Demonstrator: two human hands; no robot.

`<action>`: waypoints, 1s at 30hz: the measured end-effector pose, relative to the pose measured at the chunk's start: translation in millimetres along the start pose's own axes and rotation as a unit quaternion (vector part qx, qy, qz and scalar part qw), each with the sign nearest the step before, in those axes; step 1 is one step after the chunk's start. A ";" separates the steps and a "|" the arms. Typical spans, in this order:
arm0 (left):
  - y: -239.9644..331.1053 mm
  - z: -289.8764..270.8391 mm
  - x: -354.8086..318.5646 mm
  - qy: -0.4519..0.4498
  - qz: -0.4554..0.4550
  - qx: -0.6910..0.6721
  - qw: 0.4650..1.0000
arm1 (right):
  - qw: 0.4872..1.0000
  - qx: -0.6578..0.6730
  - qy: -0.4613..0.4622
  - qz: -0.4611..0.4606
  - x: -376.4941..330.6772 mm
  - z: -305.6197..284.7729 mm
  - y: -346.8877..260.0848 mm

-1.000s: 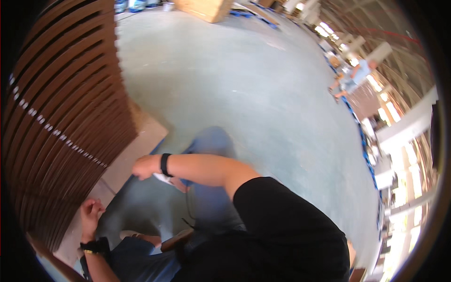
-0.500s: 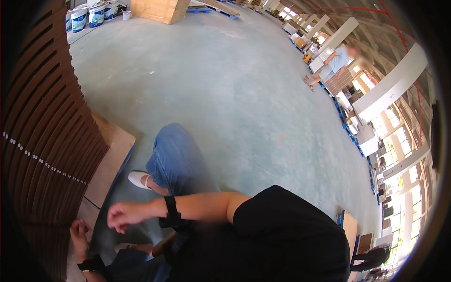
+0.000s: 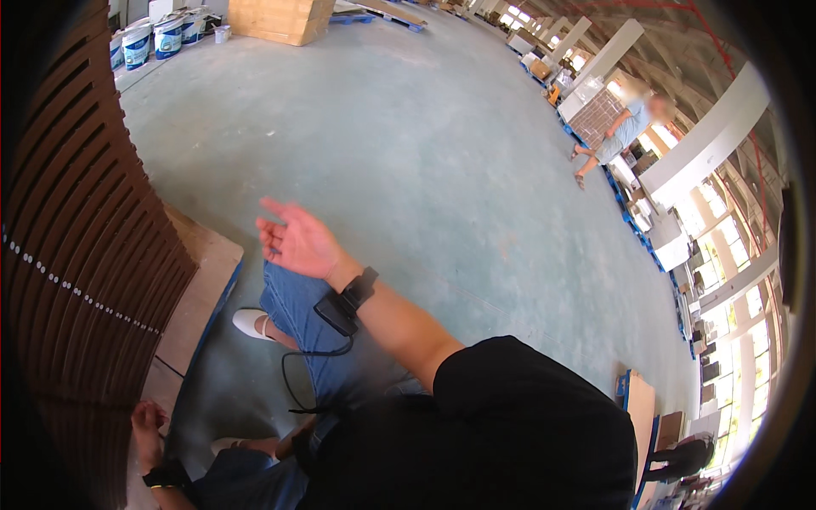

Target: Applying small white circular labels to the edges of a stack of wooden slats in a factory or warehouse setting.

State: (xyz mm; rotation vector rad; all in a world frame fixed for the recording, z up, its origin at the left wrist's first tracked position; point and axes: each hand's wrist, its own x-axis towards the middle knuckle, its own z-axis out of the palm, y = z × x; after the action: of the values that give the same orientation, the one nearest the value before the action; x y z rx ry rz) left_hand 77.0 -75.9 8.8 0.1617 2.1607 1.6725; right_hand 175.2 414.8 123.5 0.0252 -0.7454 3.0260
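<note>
A tall stack of dark brown slatted pieces, with a line of white dots along it, fills the left side. It stands on a light board with a blue edge. Low down beside that stack is my left hand, its fingers curled in and nothing visible in them. My right hand is raised over my denim-covered knee, palm partly turned up, fingers apart and empty. A black band with a small box wraps the right wrist, and a thin black cable hangs from it.
A large brown carton and several white-and-blue buckets stand at the far left. Pallets with goods line the right side by white pillars. A person in light blue walks there. Another dark-clothed figure is at the lower right.
My right hand has swung up and to the right, away from my left hand, and its fingers have spread. The left hand stays nearly in place. The person in light blue has moved rightward.
</note>
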 end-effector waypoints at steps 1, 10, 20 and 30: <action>-0.9 -2.0 1.5 -0.030 -0.004 0.011 0.999 | 1.000 0.000 0.002 -0.004 -0.2 -0.7 1.5; -4.3 -1.3 -0.1 -0.058 -0.050 0.045 0.996 | 0.998 -0.014 -0.048 0.048 2.5 -2.8 4.1; 10.7 2.7 -3.7 -0.072 -0.061 0.091 0.991 | 0.998 -0.020 -0.030 0.044 3.6 -3.7 3.4; 8.8 0.4 -11.5 -0.062 -0.051 0.054 0.995 | 0.998 -0.023 -0.027 0.046 4.0 -2.1 6.3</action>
State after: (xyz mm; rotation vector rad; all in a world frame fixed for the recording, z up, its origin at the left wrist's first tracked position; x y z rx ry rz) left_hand 86.3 -76.9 19.8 0.1771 2.1303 1.4510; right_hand 171.0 410.3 118.8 0.0740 -0.8429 3.1061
